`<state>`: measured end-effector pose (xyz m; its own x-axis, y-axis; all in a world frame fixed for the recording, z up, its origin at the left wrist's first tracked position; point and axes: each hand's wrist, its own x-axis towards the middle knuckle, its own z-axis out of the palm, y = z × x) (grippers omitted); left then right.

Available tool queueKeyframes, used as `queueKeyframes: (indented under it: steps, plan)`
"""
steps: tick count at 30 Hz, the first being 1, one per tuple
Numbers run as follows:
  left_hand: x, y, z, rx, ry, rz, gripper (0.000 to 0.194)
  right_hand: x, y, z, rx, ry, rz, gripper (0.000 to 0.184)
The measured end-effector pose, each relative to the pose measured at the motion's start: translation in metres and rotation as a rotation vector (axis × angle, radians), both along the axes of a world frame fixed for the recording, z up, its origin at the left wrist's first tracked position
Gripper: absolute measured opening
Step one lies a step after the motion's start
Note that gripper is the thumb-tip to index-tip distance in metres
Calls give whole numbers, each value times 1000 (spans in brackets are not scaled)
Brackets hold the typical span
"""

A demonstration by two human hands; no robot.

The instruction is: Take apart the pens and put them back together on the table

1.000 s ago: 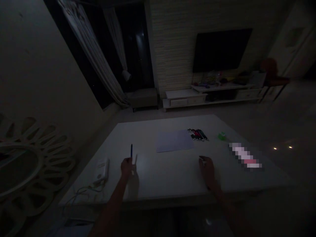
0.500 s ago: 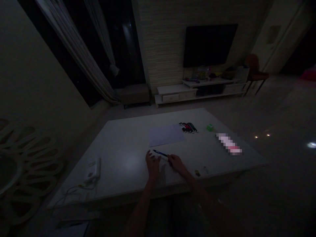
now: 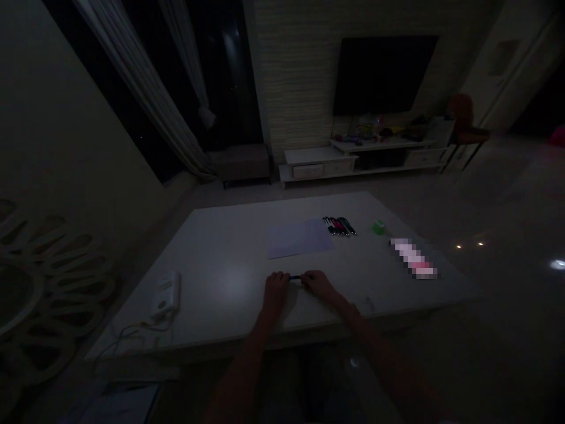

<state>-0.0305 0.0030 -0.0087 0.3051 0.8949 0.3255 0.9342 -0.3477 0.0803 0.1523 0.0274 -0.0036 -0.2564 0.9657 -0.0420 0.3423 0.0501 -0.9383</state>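
Observation:
A dark blue pen (image 3: 295, 277) lies level between my two hands, just over the near part of the white table (image 3: 212, 259). My left hand (image 3: 276, 291) is closed on one end of it, and my right hand (image 3: 319, 285) pinches the other end. Only a short middle stretch of the pen shows; the fingers hide the rest. Beyond my hands lies a pale sheet of paper (image 3: 300, 238). Several pens (image 3: 339, 227) are laid side by side at the paper's right edge.
Farther right are a small green object (image 3: 378, 227) and a blurred-out pink and white item (image 3: 412, 258). A white power strip (image 3: 166, 294) with cables (image 3: 132, 333) sits at the left. A small, faint object (image 3: 369, 303) lies near the right forearm. The room is dim.
My hands came together from far apart. The pen passed from upright in my left hand to my right, and the left fingers, open half a second ago, have closed on its other end.

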Motion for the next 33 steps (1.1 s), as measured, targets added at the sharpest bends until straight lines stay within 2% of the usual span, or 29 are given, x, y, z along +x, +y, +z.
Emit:
queueKeyframes:
  steps: [6,12,16,20,24,27,31,33]
  plan:
    - [2,-2,4,-70,1,-21,25,1,-8,-3,53,67,-35,29]
    - [3,-3,7,-41,-34,24,24,1,0,4,-123,82,-8,52]
    - [3,-3,7,-38,-36,34,22,0,2,7,-30,113,-33,42]
    - [3,-3,5,-28,-33,42,26,1,2,5,-135,103,-47,48]
    - [3,-2,4,-25,-19,34,25,1,3,3,-62,116,-59,42]
    - [3,-3,4,-21,-20,35,25,1,3,3,-109,108,-56,44]
    - [2,-3,4,-17,-16,39,25,-1,3,3,-13,95,-50,36]
    - [2,-3,4,-17,-18,38,25,-1,3,2,-48,97,-63,39]
